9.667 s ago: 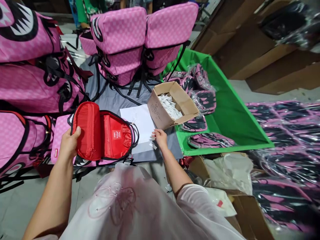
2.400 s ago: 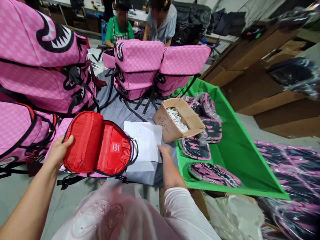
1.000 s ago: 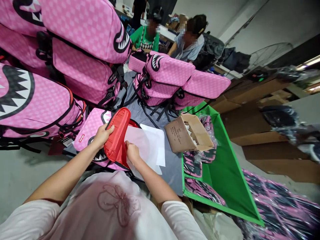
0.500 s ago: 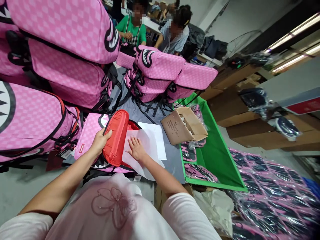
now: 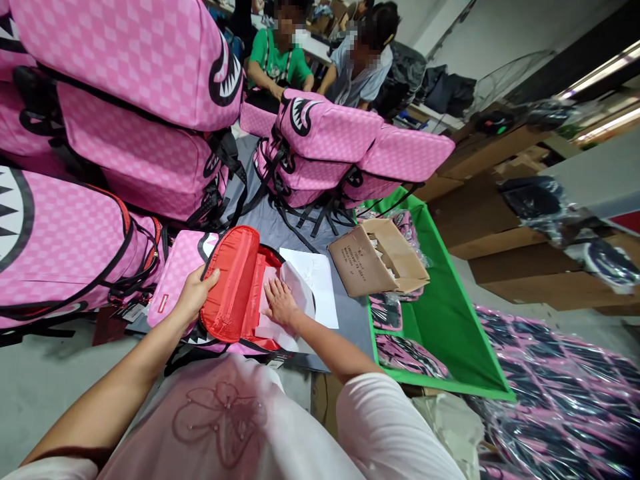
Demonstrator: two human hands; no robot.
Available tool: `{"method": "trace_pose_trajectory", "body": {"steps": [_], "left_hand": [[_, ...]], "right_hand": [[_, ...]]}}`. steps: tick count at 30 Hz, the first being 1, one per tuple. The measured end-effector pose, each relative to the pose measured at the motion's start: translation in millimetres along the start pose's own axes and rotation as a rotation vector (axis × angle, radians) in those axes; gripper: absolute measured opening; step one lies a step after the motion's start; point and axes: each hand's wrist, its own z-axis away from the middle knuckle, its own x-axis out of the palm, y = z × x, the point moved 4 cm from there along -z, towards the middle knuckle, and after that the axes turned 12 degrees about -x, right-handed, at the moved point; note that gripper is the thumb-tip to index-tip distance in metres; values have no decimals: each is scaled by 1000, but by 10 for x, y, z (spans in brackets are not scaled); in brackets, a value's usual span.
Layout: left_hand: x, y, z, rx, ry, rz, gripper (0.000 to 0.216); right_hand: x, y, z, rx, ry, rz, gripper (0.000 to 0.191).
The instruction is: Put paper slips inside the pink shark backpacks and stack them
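Note:
A pink checkered backpack [image 5: 170, 270] with a shark-mouth print lies unzipped on the grey table, its red lining showing. My left hand [image 5: 197, 293] grips the edge of its folded-back flap [image 5: 231, 283], thumb over the red inner side. My right hand [image 5: 281, 303] lies flat with fingers apart on a thin white sheet [image 5: 299, 277]. That sheet is partly inside the bag's opening and curls up on the right side. Under and beyond it, flat white paper [image 5: 325, 283] rests on the table.
Pink backpacks [image 5: 145, 160] are stacked at the left, with more [image 5: 325, 127] at the back. To the right are an open cardboard box [image 5: 357, 263] and a green bin [image 5: 450, 333] holding wrapped pink goods. Plastic-wrapped bags [image 5: 565, 380] cover the floor. Two people work across the table.
The flap is opened wider to the left. My right hand has pushed the white sheet into the bag's opening, and the sheet's right side now curls upward. The view has shifted slightly.

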Motion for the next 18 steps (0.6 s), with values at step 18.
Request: {"method": "trace_pose_trajectory", "body": {"steps": [18], "left_hand": [[-19,-37,-4,24,69,-73,61]], "right_hand": [[-370,304,-522,-99,26,27,91]]}}
